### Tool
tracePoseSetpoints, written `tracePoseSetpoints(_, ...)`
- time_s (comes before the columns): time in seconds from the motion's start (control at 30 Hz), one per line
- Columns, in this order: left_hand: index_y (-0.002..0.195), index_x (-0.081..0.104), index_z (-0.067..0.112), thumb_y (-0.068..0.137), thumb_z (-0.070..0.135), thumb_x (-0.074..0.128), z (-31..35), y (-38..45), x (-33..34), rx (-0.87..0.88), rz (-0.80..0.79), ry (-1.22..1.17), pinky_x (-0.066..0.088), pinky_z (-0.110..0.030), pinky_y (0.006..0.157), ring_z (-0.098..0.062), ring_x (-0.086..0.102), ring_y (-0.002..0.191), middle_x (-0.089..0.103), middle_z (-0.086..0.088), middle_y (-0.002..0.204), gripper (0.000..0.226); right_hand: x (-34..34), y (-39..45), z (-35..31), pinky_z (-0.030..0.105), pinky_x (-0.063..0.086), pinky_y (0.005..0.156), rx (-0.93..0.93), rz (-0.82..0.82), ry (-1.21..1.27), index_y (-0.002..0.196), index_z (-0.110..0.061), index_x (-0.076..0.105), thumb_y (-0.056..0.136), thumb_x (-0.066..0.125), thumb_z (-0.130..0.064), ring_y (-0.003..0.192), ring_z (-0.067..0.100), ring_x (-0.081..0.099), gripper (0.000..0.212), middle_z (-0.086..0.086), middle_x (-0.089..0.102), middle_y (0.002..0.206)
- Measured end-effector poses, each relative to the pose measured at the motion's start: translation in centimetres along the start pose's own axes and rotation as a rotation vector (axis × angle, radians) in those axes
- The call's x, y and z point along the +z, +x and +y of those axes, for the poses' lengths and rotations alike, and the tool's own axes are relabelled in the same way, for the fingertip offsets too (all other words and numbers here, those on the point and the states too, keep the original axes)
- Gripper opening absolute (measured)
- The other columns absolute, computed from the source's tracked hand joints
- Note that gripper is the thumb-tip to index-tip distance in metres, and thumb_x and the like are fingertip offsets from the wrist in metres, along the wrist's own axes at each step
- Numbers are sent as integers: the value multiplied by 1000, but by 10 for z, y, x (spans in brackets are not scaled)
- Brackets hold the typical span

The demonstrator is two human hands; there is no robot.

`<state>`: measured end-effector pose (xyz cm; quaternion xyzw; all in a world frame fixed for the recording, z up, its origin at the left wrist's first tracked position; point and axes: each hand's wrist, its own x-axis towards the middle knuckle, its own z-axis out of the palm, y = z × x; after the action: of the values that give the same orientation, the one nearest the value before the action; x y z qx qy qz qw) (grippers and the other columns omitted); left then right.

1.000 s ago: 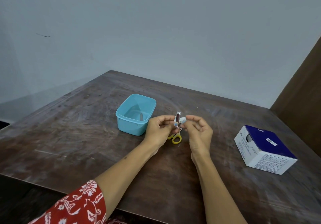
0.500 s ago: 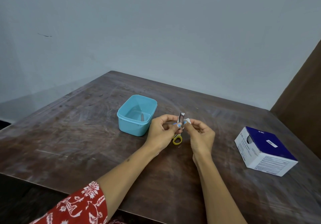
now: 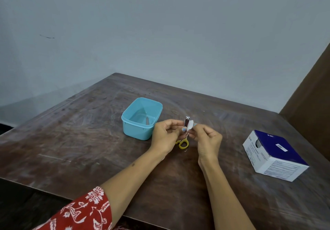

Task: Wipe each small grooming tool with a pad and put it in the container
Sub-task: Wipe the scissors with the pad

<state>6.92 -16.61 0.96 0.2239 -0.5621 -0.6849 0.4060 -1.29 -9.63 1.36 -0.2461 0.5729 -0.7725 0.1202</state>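
My left hand (image 3: 165, 137) pinches a small silver nail clipper (image 3: 186, 123) upright above the table. My right hand (image 3: 207, 139) pinches a small white pad (image 3: 190, 125) and presses it against the clipper's right side. Just left of my hands stands a light blue plastic container (image 3: 133, 128), and a small metal tool (image 3: 147, 120) lies inside it. Yellow-handled scissors (image 3: 183, 144) lie on the table under my hands, mostly hidden by them.
A blue and white box (image 3: 275, 155) of pads sits at the right on the dark wooden table (image 3: 71, 140). The table's near edge runs below my forearms. A brown panel (image 3: 314, 95) rises at the far right against the grey wall.
The pad has slid along the clipper's side, and both hands have shifted slightly to the right. The clipper stays upright in my left hand.
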Motion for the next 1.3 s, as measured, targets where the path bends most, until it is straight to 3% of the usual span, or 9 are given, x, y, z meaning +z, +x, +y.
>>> tracePoseSetpoints(0.2,95,70,10,77,-10,67,1,-2,-1,42,-32,56,57,-20,64,-9,70,68,71,-5,79,27,0,-4,-3,14,49,51,-76,-83,-13,70,-12,72,70,76,4,56,6,66,17,-3,71,60)
tracePoseSetpoints(0.37,91,71,13,77,-10,67,0,-2,-2,42,1,84,57,-21,63,-11,71,69,72,-6,80,28,0,-3,-2,18,54,63,-111,-24,-97,76,-21,74,68,81,-8,70,11,70,17,-4,74,72)
tracePoseSetpoints(0.5,85,72,22,77,-8,67,0,-2,-3,66,27,112,57,-20,63,-11,71,72,73,-1,78,31,-1,-3,1,16,53,60,-63,-66,-154,79,-26,74,70,80,-15,70,9,70,15,-4,74,70)
tracePoseSetpoints(0.67,89,70,12,75,-8,70,-2,-1,-2,73,54,192,56,-18,61,-6,69,67,71,0,76,23,-1,-2,1,16,52,59,-30,-63,-110,96,-26,69,76,74,-3,68,8,69,31,2,74,75)
tracePoseSetpoints(0.83,79,68,21,75,-7,71,0,-2,-2,83,66,195,55,-15,58,-2,67,63,69,1,73,28,0,-2,0,14,51,59,-32,-60,-68,81,-22,71,74,75,-2,69,5,69,22,-2,74,75)
tracePoseSetpoints(1.0,86,70,19,78,-4,69,0,-2,-4,105,89,224,59,-27,68,-14,71,75,72,-3,80,24,0,-3,3,18,50,59,19,-138,-130,80,-22,75,74,77,-24,64,6,67,6,-1,73,68)
tracePoseSetpoints(1.2,88,70,10,78,-7,67,0,-2,-2,102,77,254,56,-15,63,-8,69,73,70,-1,78,20,4,-1,6,25,53,62,7,-90,-94,85,-19,75,77,75,-22,73,16,69,8,4,74,76)
tracePoseSetpoints(1.3,82,69,15,79,-9,65,1,-3,-2,112,85,254,55,-15,62,-6,68,71,70,0,76,25,4,-1,8,31,56,68,5,-98,-138,92,-14,74,78,75,-23,78,20,70,16,6,74,79)
